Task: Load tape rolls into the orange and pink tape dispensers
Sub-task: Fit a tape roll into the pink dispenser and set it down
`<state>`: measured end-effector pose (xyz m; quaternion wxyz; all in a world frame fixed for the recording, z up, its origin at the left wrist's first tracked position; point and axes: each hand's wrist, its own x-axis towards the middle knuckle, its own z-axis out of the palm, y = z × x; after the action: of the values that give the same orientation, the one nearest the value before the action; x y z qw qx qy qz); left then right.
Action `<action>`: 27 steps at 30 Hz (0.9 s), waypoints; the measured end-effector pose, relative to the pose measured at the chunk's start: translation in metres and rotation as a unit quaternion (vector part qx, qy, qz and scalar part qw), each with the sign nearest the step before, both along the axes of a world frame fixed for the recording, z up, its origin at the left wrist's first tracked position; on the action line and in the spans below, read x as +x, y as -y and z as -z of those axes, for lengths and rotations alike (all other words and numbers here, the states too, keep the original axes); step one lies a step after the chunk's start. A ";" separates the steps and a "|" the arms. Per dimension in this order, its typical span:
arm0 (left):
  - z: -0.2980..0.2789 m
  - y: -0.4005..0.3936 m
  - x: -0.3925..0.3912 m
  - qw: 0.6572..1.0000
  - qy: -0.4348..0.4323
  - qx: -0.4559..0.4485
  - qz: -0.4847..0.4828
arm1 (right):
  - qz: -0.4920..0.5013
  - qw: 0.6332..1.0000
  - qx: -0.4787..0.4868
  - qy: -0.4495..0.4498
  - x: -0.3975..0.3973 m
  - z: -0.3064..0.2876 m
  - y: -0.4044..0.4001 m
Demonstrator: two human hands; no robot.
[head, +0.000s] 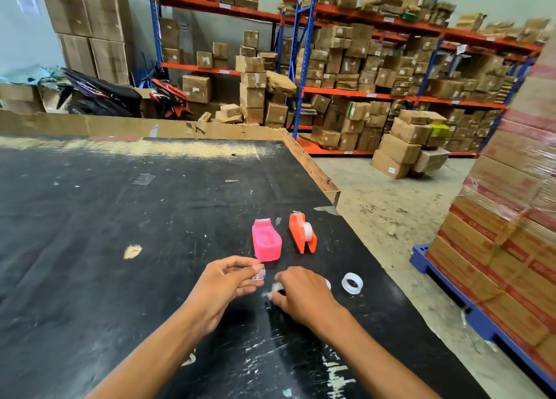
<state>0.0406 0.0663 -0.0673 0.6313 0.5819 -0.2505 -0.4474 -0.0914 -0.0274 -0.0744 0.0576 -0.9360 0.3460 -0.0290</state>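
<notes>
The pink tape dispenser [266,241] stands on the black table [120,218], its well looking empty from above. Just right of it stands the orange tape dispenser [302,233] with a clear tape roll seated in it. My left hand [224,284] pinches a small clear plastic piece [259,272] below the pink dispenser. Resting on the table, my right hand [304,296] grips a clear tape roll [277,288], mostly hidden by the fingers. A loose clear tape roll [352,283] lies to the right, and another edge of a roll peeks out behind my right hand.
The table's right edge [319,176] runs diagonally close to the dispensers. A wrapped pallet of boxes [511,233] on a blue pallet stands at the right. Shelving with cardboard boxes [361,76] and parked motorbikes [102,94] fill the background.
</notes>
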 end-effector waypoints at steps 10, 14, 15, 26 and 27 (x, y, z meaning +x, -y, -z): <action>0.005 -0.011 0.000 0.999 0.023 -0.032 0.008 | 0.078 0.797 0.403 0.443 -0.008 -0.008 -0.007; 0.002 -0.014 -0.001 0.997 0.039 -0.068 -0.007 | 0.051 0.777 0.414 0.470 -0.009 -0.010 -0.012; 0.001 -0.014 -0.001 0.996 0.040 -0.076 -0.013 | 0.044 0.778 0.412 0.472 -0.009 -0.011 -0.013; -0.006 -0.019 -0.012 0.987 0.132 -0.095 -0.003 | 0.010 0.798 0.351 0.491 -0.013 -0.018 -0.022; -0.009 -0.019 -0.012 0.986 0.135 -0.092 0.010 | 0.010 0.800 0.344 0.492 -0.012 -0.019 -0.023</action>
<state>0.0281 0.0856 -0.0587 0.6380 0.5738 -0.3796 -0.3459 -0.1038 -0.0045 -0.0549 0.5383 -0.7106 0.2680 -0.3652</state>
